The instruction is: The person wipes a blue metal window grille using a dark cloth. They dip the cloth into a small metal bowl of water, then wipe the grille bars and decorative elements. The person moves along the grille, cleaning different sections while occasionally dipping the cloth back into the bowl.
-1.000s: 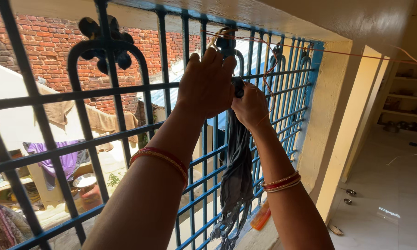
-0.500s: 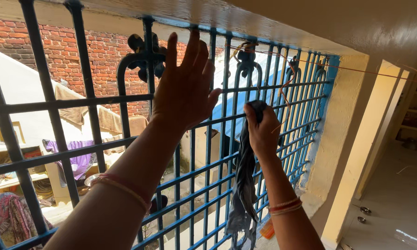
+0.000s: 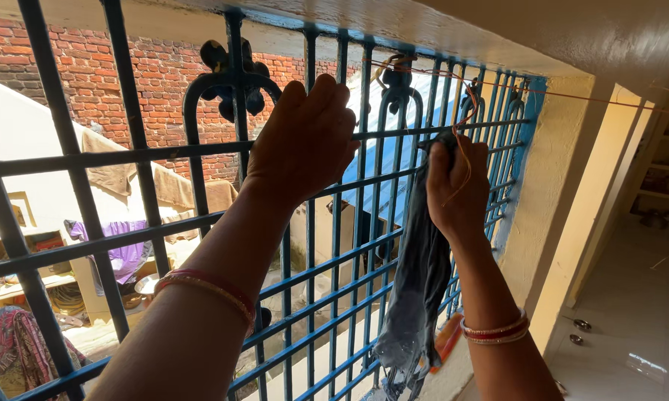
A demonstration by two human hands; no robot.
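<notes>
Gripping, right hand (image 3: pixel 457 186): your fingers pinch the grey cloth (image 3: pixel 416 297), right of centre.
Left hand (image 3: pixel 301 141): curled closed around a bar of the blue grille (image 3: pixel 126 156), centre.
Cloth: hanging down against the grille.

The grey cloth (image 3: pixel 416 297) runs off the bottom edge; the left hand (image 3: pixel 304 141) hides its own fingertips behind the grille (image 3: pixel 126 156)

A red brick wall (image 3: pixel 67 59) fills the upper left of the frame. Below it, a purple cloth (image 3: pixel 122 249) hangs at the lower left. Two small shiny bowls (image 3: pixel 578 331) lie on the white floor (image 3: pixel 631 312) at the lower right.
</notes>
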